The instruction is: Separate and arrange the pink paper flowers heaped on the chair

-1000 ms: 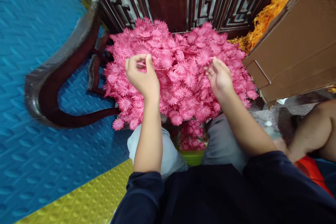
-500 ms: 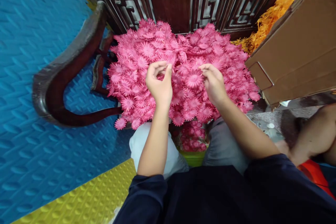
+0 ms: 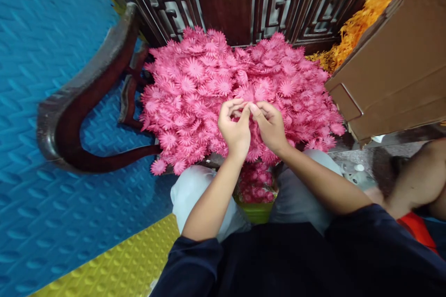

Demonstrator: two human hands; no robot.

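My left hand (image 3: 235,126) and my right hand (image 3: 270,126) meet over the front of a pile of pink artificial flowers (image 3: 188,86), each with thumb and forefinger pinched. A single pink flower (image 3: 246,94) shows just beyond the joined fingertips, at my right hand's pinch. Whatever my left fingertips grip is too small or too hidden to name. Between my knees stands a yellow-green container (image 3: 258,213) with more pink flowers (image 3: 256,183) in it.
A dark carved wooden armrest (image 3: 69,134) curves at the left above blue floor matting (image 3: 31,204). Carved wooden panels (image 3: 223,0) rise behind the pile. To the right stand a cardboard box (image 3: 390,69), orange stringy material (image 3: 365,14) and another person's bent limb (image 3: 418,176).
My hands were apart, with a pink flower at my right fingertips. Now they have come together, the left moving right and the right moving left, both slightly nearer to me.
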